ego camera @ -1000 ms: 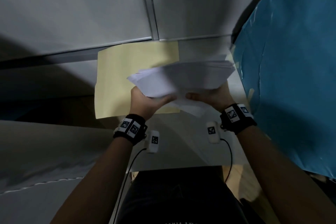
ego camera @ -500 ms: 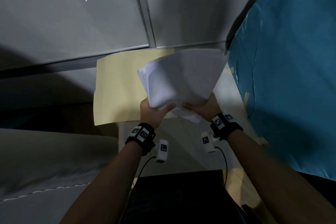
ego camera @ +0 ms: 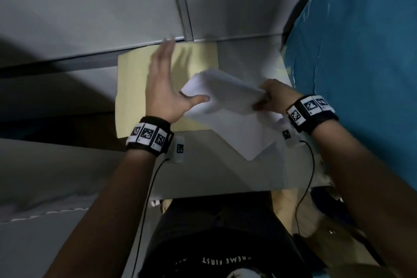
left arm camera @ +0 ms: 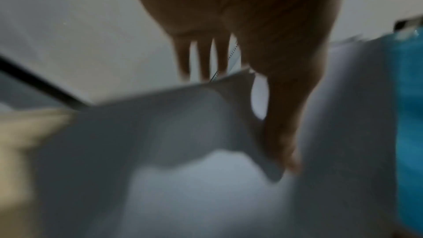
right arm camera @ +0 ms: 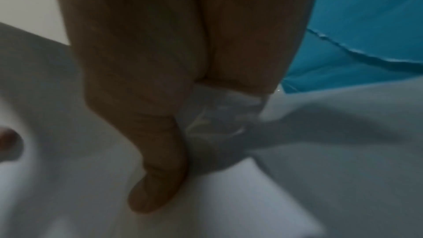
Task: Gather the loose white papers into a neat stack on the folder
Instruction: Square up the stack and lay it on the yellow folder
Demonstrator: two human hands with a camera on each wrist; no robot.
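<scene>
Papers (ego camera: 225, 101), a light, floppy white sheaf, droop from the right hand (ego camera: 274, 98), which pinches one edge above the yellow folder (ego camera: 133, 88) on the tabletop (ego camera: 214, 171). Support from beneath would steady them. Left hand (ego camera: 165, 88) is spread flat, thumb apparently touching the sheaf. Nothing lies on the folder.

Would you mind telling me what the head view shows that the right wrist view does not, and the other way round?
Only the head view shows the yellow folder, the open left hand above it, and both wristbands. Only the right wrist view shows, close up, the thumb and fingers pinching a crumpled edge of the white papers. Both show the right hand gripping the papers and the blue sheet to the right.
</scene>
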